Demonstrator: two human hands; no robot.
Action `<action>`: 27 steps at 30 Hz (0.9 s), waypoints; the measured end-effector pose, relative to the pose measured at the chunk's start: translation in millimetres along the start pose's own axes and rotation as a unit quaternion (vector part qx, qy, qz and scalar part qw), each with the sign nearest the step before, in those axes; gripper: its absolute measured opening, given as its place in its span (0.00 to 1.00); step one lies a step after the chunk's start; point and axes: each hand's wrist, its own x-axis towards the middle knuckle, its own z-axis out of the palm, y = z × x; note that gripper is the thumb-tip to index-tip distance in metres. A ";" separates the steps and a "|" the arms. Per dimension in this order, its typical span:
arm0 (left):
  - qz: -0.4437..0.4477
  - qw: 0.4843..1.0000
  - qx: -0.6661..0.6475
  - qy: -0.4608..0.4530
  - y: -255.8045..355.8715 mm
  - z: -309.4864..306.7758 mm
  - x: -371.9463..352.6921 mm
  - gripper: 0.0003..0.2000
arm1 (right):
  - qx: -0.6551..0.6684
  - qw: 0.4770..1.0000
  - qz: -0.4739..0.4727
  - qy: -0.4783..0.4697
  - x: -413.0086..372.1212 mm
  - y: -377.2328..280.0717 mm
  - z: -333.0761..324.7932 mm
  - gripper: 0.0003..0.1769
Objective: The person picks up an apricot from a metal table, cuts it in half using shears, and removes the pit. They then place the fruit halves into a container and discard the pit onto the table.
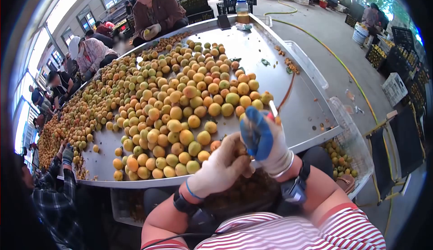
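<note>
Many orange and green-yellow fruits (186, 137) lie heaped on a metal table (306, 128). Over its near edge, my left hand (221, 164), in a pale stained glove, has its fingers curled together; what they hold is mostly hidden. Right beside it is my right hand (267, 137), in a white glove with blue-coated fingers. Its fingers are wrapped round a small tool with a red part and a pale tip (273, 108) pointing up. The two hands meet just below the nearest fruits.
Across the table a person in a brown jacket (155, 11) sits. More people line the left side, one with a gloved hand (67, 155) at the table edge. A crate of fruit (356, 159) stands low at right, near a folding chair (397, 146). A jar (242, 11) stands at the far corner.
</note>
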 end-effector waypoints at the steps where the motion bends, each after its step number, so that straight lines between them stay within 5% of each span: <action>1: -0.031 0.999 -0.030 -0.005 2.1 -3.6 2.5 0.24 | 0.005 0.993 -0.003 -0.117 5.3 -3.2 -4.8 0.08; 3: -0.046 0.996 -0.078 -0.007 -4.4 -5.0 2.9 0.23 | 0.067 0.989 0.046 -0.121 2.0 -1.4 10.6 0.07; 5: -0.021 0.999 -0.043 -0.006 -19.0 -4.0 7.1 0.20 | -0.077 0.991 -0.003 0.112 -7.6 5.7 38.2 0.07; 7: -0.033 0.998 -0.029 0.038 -8.6 5.9 3.8 0.20 | -0.200 0.976 -0.030 0.083 -9.6 9.9 35.5 0.09; 9: 0.155 0.937 0.301 0.089 -15.5 5.0 2.2 0.23 | -0.355 0.925 -0.104 0.085 -12.2 18.0 41.8 0.10; 10: 0.155 0.928 0.328 0.086 -25.5 2.1 10.0 0.24 | -0.479 0.857 -0.183 0.051 -11.3 23.0 32.3 0.06; 11: 0.153 0.928 0.328 0.085 -29.5 -0.1 10.0 0.24 | -0.478 0.858 -0.181 0.053 -11.9 26.6 30.6 0.06; 13: 0.175 0.829 0.531 0.018 -19.6 -2.8 10.0 0.22 | -0.504 0.825 -0.252 0.034 -12.3 35.9 30.2 0.06; 14: 0.134 0.873 0.469 0.018 -31.8 -7.9 14.3 0.23 | -0.522 0.807 -0.275 0.032 -8.4 40.6 22.5 0.11; 17: 0.115 0.841 0.526 0.057 -10.7 -2.8 12.5 0.23 | -0.472 0.843 -0.248 0.069 0.0 50.5 5.9 0.10; 18: 0.188 0.874 0.435 0.108 -46.4 -14.3 19.7 0.22 | -0.349 0.910 -0.183 0.129 5.8 55.7 3.8 0.07; 19: 0.188 0.874 0.435 0.108 -37.8 -13.2 18.8 0.22 | -0.306 0.933 -0.169 0.084 5.8 38.5 11.6 0.06; 20: 0.109 0.955 0.259 0.096 -25.7 -11.9 17.6 0.25 | -0.102 0.979 -0.082 0.159 10.3 23.1 24.5 0.10; 21: 0.025 0.994 0.072 0.080 -14.8 -10.8 16.2 0.27 | 0.107 0.969 0.009 0.223 15.6 12.0 31.9 0.14; 23: 0.040 0.992 0.083 0.092 -11.9 -15.9 14.9 0.26 | -0.048 0.994 -0.081 0.056 19.5 -2.3 13.6 0.20; 25: 0.047 0.984 0.141 0.096 -13.3 -25.7 15.6 0.24 | -0.077 0.984 -0.121 0.104 19.7 -21.7 34.1 0.26; 27: 0.045 0.973 0.197 0.113 -3.3 -28.8 10.0 0.24 | -0.120 0.979 -0.134 0.095 16.6 -30.0 21.8 0.21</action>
